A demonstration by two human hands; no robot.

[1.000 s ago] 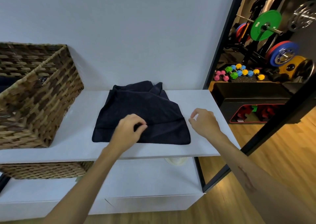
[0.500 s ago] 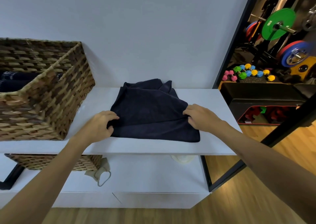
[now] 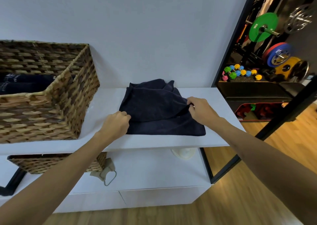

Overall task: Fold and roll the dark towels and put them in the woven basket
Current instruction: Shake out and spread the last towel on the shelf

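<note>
A dark navy towel point(image 3: 155, 104) lies in a small stack on the white shelf top point(image 3: 154, 141), with another dark layer showing under its front edge. My left hand point(image 3: 116, 124) pinches the upper towel's left edge. My right hand point(image 3: 199, 110) pinches its right edge, lifted slightly off the layer below. The woven basket point(image 3: 56, 108) stands at the left on the same shelf, and rolled dark towels point(image 3: 25, 83) lie inside it.
A second woven basket point(image 3: 56, 163) sits on the lower shelf, with a beige strap point(image 3: 106, 173) hanging beside it. A black-framed mirror point(image 3: 240, 41) at the right reflects weight plates and coloured dumbbells. The white wall is close behind the shelf.
Both hands moved from the towel's front to its side edges and pinched the top layer. They have since raised it a little, and the view has shifted closer.
</note>
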